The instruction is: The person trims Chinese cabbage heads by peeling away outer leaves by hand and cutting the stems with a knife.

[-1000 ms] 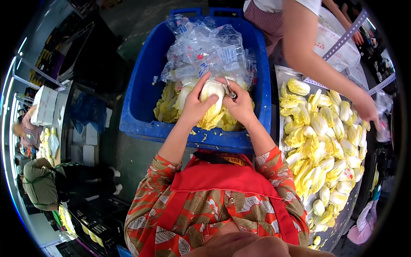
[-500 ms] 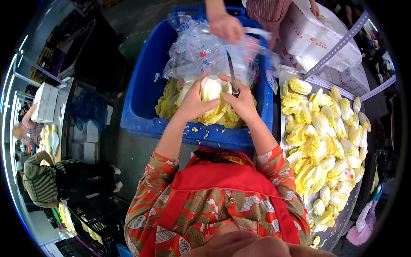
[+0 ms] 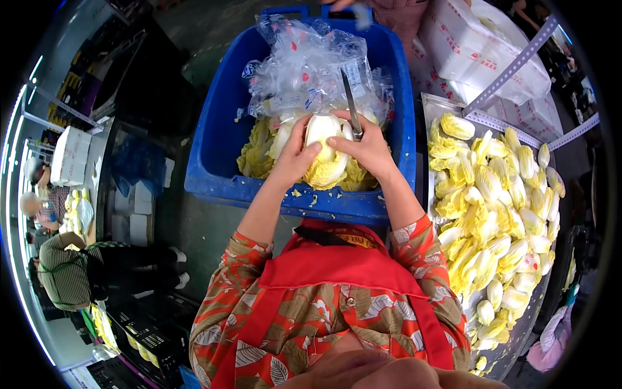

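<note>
Between my hands is a napa cabbage (image 3: 324,146), white at the base and yellow at the leaf tips, held over a blue bin (image 3: 223,185). My left hand (image 3: 295,159) wraps its left side, thumb on the front. On its right side, my right hand (image 3: 366,148) presses a thumb against the leaves and also keeps hold of a knife (image 3: 350,100), blade pointing up and away from me. Loose cabbage leaves (image 3: 256,152) lie in the bin below. Crumpled clear plastic bags (image 3: 304,71) with red and blue print fill its far part.
On my right, a metal table (image 3: 440,107) bears a heap of napa cabbages (image 3: 495,201). White printed boxes (image 3: 479,55) stand behind it. A co-worker's hand (image 3: 340,5) shows past the bin's far edge. Another person (image 3: 65,272) bends over black crates (image 3: 139,330) at left.
The co-worker's hand has drawn back from over the bin to its far edge, and the plastic bags there have shifted. The cabbage has turned slightly in my hands.
</note>
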Motion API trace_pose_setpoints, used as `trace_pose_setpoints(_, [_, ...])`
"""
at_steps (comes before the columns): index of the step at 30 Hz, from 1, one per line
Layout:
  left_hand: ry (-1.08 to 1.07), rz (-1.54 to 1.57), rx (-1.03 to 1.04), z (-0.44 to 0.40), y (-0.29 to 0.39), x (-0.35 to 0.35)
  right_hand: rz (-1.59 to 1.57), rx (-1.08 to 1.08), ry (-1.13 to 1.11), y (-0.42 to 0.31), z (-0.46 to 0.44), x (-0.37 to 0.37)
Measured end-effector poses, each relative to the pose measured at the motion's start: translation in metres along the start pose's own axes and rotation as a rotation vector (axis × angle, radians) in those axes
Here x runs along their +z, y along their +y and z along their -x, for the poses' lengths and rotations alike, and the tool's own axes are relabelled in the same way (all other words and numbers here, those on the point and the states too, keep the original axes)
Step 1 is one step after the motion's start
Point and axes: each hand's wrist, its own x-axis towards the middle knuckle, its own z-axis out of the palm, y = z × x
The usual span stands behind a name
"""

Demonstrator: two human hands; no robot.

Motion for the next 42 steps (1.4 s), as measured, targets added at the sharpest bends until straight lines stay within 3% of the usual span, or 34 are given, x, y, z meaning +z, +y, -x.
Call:
trace_pose_setpoints(5, [-0.033, -0.412, 0.063, -0.003, 0.005, -0.004, -0.056, 0.02, -0.09, -0.001, -0.002, -0.004])
trace_pose_setpoints(6, [-0.029, -0.411, 0.06, -0.003, 0.008, -0.005, -0.057, 0.023, -0.094, -0.002, -0.002, -0.006])
trace_pose_setpoints(8, [-0.031, -0.087, -0.009, -0.002, 0.012, -0.007, -0.035, 0.126, -0.118, -0.006, -0.001, -0.009])
trace_pose_setpoints(11, [-0.058, -0.074, 0.03, -0.003, 0.007, -0.011, 0.125, -0.025, -0.073, -0.003, -0.004, -0.003])
trace_pose_setpoints(15, [-0.009, -0.163, 0.022, -0.001, 0.018, -0.012, 0.237, -0.01, -0.068, 0.006, -0.012, -0.006])
trace_pose_setpoints(17, [0.126, -1.067, 0.191, 0.001, 0.031, -0.015, 0.658, 0.077, -0.018, 0.001, -0.015, -0.012])
trace_pose_setpoints(19, [0.186, -1.086, 0.161, -0.002, 0.023, -0.026, 0.787, 0.125, -0.074, -0.006, -0.018, -0.021])
trace_pose_setpoints(21, [0.321, -0.394, 0.104, -0.003, 0.017, -0.033, 0.87, -0.064, 0.09, -0.002, -0.015, -0.024])
trace_pose_setpoints(22, [0.282, -0.05, 0.051, -0.001, 0.02, -0.033, 0.955, -0.148, 0.234, -0.004, -0.014, -0.021])
trace_pose_setpoints(23, [0.294, -0.052, 0.052, 0.0, 0.019, -0.034, 0.952, -0.153, 0.224, -0.002, -0.015, -0.019])
trace_pose_setpoints(25, [0.292, 0.601, -0.099, 0.001, 0.011, -0.036, 0.629, -0.117, 0.331, 0.006, -0.017, -0.017])
trace_pose_setpoints(26, [0.271, 0.65, -0.13, -0.002, 0.004, -0.039, 0.403, 0.04, 0.218, 0.01, -0.016, -0.014])
trace_pose_setpoints(27, [0.271, 0.65, -0.13, -0.001, 0.005, -0.037, 0.403, 0.04, 0.218, 0.006, -0.012, -0.009])
trace_pose_setpoints(29, [0.149, 0.761, -0.153, -0.002, 0.007, -0.033, 0.169, 0.133, -0.09, -0.009, -0.002, 0.009])
trace_pose_setpoints(33, [0.242, 0.748, -0.187, 0.0, 0.005, -0.018, 0.131, 0.068, -0.073, -0.019, 0.002, 0.029])
trace_pose_setpoints(35, [0.259, 0.61, -0.127, 0.001, 0.012, -0.008, 0.114, 0.032, -0.081, -0.01, 0.001, 0.03])
trace_pose_setpoints(36, [0.214, 0.334, -0.004, 0.001, 0.008, -0.007, 0.105, 0.046, -0.099, -0.017, 0.002, 0.028])
trace_pose_setpoints(40, [0.153, 0.087, 0.008, 0.004, 0.013, -0.008, 0.093, 0.095, -0.124, -0.017, 0.002, 0.017])
trace_pose_setpoints(42, [0.135, -0.03, -0.011, 0.001, 0.011, -0.008, 0.265, 0.082, -0.09, -0.014, 0.004, 0.016])
